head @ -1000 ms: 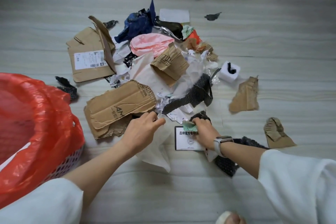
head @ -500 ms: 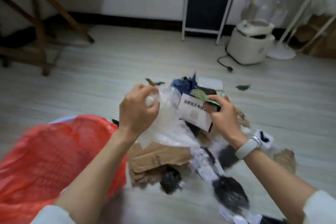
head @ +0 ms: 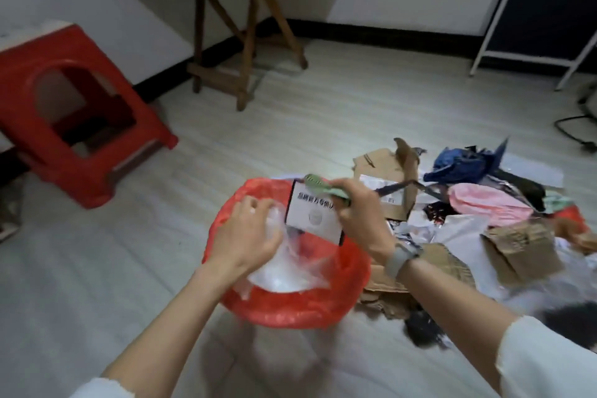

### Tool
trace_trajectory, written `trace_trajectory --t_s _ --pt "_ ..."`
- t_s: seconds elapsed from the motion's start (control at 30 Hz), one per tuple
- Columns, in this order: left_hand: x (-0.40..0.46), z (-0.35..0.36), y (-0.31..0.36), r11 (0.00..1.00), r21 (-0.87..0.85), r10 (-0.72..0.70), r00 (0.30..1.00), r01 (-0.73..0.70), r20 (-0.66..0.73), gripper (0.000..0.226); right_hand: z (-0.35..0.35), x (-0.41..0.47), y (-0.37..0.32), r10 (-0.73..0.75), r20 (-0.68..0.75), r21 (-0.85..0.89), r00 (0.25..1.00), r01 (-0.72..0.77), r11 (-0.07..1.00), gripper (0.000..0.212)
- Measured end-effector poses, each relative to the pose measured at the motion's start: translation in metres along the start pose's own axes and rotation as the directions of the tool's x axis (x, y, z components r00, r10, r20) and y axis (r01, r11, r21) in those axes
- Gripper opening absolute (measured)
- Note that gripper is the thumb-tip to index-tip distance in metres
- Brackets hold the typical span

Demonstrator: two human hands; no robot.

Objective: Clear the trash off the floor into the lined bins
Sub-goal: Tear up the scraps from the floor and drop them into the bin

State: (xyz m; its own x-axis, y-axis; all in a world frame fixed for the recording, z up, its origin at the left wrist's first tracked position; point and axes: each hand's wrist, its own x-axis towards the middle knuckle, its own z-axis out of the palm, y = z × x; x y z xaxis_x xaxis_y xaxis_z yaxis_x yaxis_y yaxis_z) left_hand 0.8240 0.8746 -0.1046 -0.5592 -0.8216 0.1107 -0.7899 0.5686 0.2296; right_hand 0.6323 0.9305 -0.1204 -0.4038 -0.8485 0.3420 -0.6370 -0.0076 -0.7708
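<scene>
Holding both hands over red-lined bin (head: 290, 310) for a clean drop: left hand (head: 245, 236) clutching clear plastic film (head: 287, 271), right hand (head: 358, 213) pinching printed card (head: 313, 213).

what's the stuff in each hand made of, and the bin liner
Left hand grips a clear wrap: thin plastic film, glossy, crumpled, see-through. Right hand pinches a white card: likely coated paper, flat and stiff, printed, black-edged. Bin liner: thin red plastic, shiny and wrinkled.

The lined bin (head: 290, 307) sits near centre; the trash pile (head: 484, 220) lies right. The stool (head: 74, 126) stands far left.
</scene>
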Motion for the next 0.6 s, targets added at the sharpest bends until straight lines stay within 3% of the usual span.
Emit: trace_trajectory --t_s 0.03,0.07,0.1,0.13,0.17,0.2,0.23,0.27,0.3,0.37,0.4,0.47,0.53,0.6 --pt "-0.002 0.014 -0.006 0.997 0.083 -0.013 0.966 -0.009 0.259 0.071 0.015 -0.006 0.001 -0.029 0.147 -0.1 0.989 0.044 0.994 0.026" --pt "-0.003 0.027 -0.009 0.989 0.147 -0.047 0.887 -0.024 0.46 0.077 0.025 -0.011 0.002 -0.014 0.334 -0.204 0.943 0.087 0.975 0.028" --pt "-0.005 0.037 -0.012 0.982 0.187 -0.095 0.802 -0.02 0.589 0.08 0.03 -0.016 0.0 0.032 0.518 -0.308 0.855 0.151 0.939 0.027" --pt "-0.003 0.043 -0.016 0.98 0.199 -0.126 0.761 -0.004 0.637 0.081 0.033 -0.02 -0.002 0.094 0.669 -0.381 0.737 0.231 0.895 0.028" --pt "-0.001 0.042 -0.018 0.98 0.196 -0.131 0.769 0.007 0.626 0.078 0.03 -0.024 -0.004 0.144 0.758 -0.416 0.636 0.302 0.858 0.032" --pt "0.0 0.04 -0.02 0.982 0.188 -0.101 0.822 -0.008 0.56 0.072 0.02 -0.026 -0.008 0.154 0.784 -0.423 0.602 0.337 0.841 0.037" --pt "0.003 0.033 -0.021 0.986 0.159 -0.033 0.899 -0.041 0.437 0.066 0.009 -0.025 -0.013 0.088 0.76 -0.401 0.644 0.358 0.843 0.039" --pt "0.007 0.027 -0.025 0.992 0.094 0.06 0.964 -0.087 0.257 0.061 0.0 -0.021 -0.018 -0.043 0.678 -0.363 0.734 0.385 0.848 0.037" --pt "0.012 0.019 -0.027 0.992 0.019 0.125 0.99 -0.127 0.073 0.058 -0.009 -0.014 -0.022 -0.189 0.561 -0.338 0.806 0.432 0.836 0.032" --pt "0.015 0.014 -0.03 0.983 -0.065 0.158 0.975 -0.17 -0.159 0.049 -0.021 -0.001 -0.018 -0.386 0.374 -0.404 0.843 0.523 0.75 0.035" --pt "0.014 0.016 -0.03 0.986 -0.059 0.142 0.97 -0.156 -0.196 0.045 -0.023 0.004 -0.012 -0.386 0.362 -0.487 0.849 0.525 0.698 0.045" --pt "0.014 0.026 -0.027 0.993 -0.038 0.106 0.978 -0.114 -0.182 0.042 -0.017 0.006 0.0 -0.135 0.507 -0.636 0.851 0.475 0.608 0.068" --pt "0.011 0.036 -0.023 0.998 -0.017 0.062 0.994 -0.063 -0.09 0.045 0.001 -0.003 0.015 0.059 0.631 -0.678 0.774 0.513 0.526 0.067" --pt "0.011 0.044 -0.023 1.0 0.022 -0.01 1.0 0.01 0.008 0.044 0.022 -0.012 0.021 0.048 0.707 -0.637 0.705 0.607 0.475 0.061"
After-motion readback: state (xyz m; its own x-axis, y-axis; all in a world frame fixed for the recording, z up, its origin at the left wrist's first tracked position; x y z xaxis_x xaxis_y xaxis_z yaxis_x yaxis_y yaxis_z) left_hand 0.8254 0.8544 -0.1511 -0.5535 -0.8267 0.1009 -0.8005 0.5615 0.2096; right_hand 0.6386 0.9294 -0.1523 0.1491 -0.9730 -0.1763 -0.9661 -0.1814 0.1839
